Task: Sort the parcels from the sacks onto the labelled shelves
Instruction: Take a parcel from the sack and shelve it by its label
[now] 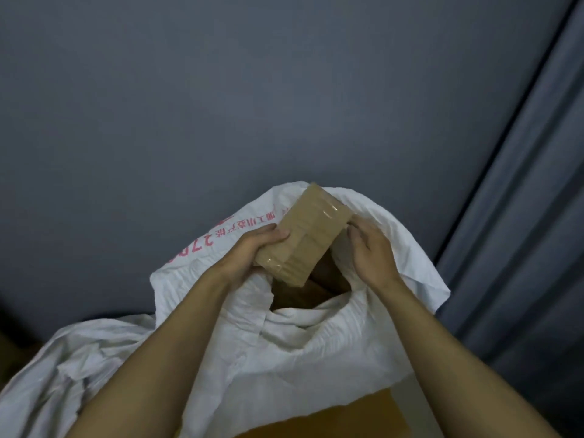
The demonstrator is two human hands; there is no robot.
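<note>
Gripping the near end of a brown, tape-bound parcel (311, 235), the left hand (252, 251) has its fingers curled over the top face and its thumb underneath. The right hand (374, 251) meets the parcel's far right corner, its bent fingertips pinching the edge there. The parcel is tilted, held just above the open mouth of a white woven sack (316, 339) with red print on its folded-back rim. More brown parcels (319, 289) show down inside the opening, in shadow. A second crumpled white sack (79, 358) lies to the left, touching the first. Part of a cardboard box (331, 418) shows at the bottom edge. The sacks rest on a grey floor (221, 90), and a dark curtain (521, 216) hangs on the right.
</note>
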